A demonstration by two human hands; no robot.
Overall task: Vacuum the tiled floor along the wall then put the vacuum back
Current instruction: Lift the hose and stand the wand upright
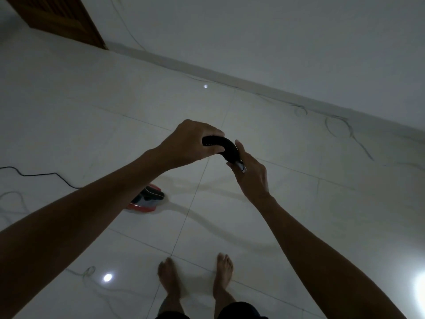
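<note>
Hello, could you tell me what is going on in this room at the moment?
A barefoot person stands on the tiled floor near the wall, holding the curved black handle of a vacuum in both hands. The left hand grips its upper end; the right hand holds the lower part. The red and black vacuum head rests on the floor below the left forearm, and a black cord trails off to the left. A wooden door is at the far corner.
</note>
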